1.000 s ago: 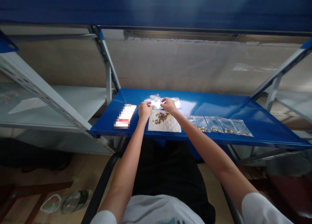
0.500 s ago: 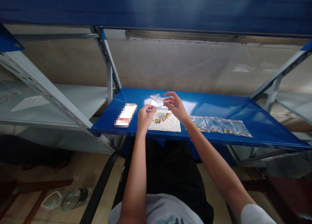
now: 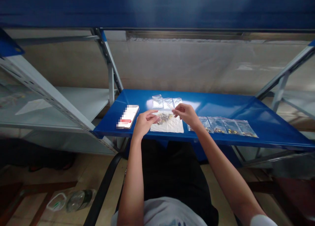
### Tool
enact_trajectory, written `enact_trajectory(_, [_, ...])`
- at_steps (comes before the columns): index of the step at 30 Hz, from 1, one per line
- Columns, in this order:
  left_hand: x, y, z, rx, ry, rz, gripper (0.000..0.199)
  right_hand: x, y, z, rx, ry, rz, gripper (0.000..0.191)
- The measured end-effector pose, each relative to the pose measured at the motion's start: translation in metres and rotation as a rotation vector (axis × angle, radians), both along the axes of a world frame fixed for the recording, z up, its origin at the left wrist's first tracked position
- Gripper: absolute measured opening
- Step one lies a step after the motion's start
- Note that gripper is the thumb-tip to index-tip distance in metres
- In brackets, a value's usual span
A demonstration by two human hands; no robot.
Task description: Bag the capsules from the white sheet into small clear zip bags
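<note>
My left hand (image 3: 145, 121) is at the left of a white cloth (image 3: 169, 128), thumb and fingers closed on the edge of a small clear plastic bag (image 3: 164, 114). My right hand (image 3: 185, 113) pinches the bag's other side, above the cloth's right part. A thin pale line slants up from its fingertips; I cannot make out what it is. Small yellow and dark pieces (image 3: 162, 120) look hazy through the film, and whether they lie inside the bag or under it is unclear. Just behind the hands, flat clear zip bags (image 3: 157, 101) lie in a row.
Several zip bags (image 3: 231, 127) with yellow and dark pieces at their bottoms lie along the right front of the blue shelf (image 3: 246, 108). A phone-like white object (image 3: 128, 117), partly pixelated, lies at the left. Metal posts (image 3: 112, 60) and a blue upper shelf (image 3: 157, 9) frame the space.
Both hands have come lower and nearer me, bringing the clear bag down over the cloth. The row of flat bags behind now shows more fully.
</note>
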State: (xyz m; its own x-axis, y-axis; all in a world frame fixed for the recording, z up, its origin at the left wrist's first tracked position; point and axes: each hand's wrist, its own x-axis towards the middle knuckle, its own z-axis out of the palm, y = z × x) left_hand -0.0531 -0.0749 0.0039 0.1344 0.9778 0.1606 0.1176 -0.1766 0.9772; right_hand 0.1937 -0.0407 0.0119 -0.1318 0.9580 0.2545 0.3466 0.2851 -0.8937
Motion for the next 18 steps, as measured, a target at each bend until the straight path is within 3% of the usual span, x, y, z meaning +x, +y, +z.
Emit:
enact_trajectory(2, [-0.001, -0.002, 0.003, 0.059, 0.107, 0.085, 0.028, 0.002, -0.003, 0.001, -0.024, 0.017, -0.02, 0.041])
enact_trajectory(5, [0.009, -0.006, 0.012, 0.288, 0.373, 0.253, 0.028, -0.002, -0.009, 0.003, -0.061, 0.068, -0.015, 0.042])
enact_trajectory(8, [0.032, -0.013, 0.018, 0.45, 0.599, 0.254, 0.05, -0.016, -0.015, 0.002, -0.074, 0.097, 0.029, 0.038])
enact_trajectory(12, [0.057, -0.019, 0.016, 0.421, 0.794, 0.279, 0.06, -0.035, -0.021, -0.003, -0.052, 0.06, 0.023, 0.032])
enact_trajectory(18, [0.057, -0.021, 0.013, 0.388, 0.829, 0.315, 0.059, -0.041, -0.023, -0.008, -0.085, 0.049, -0.009, 0.031])
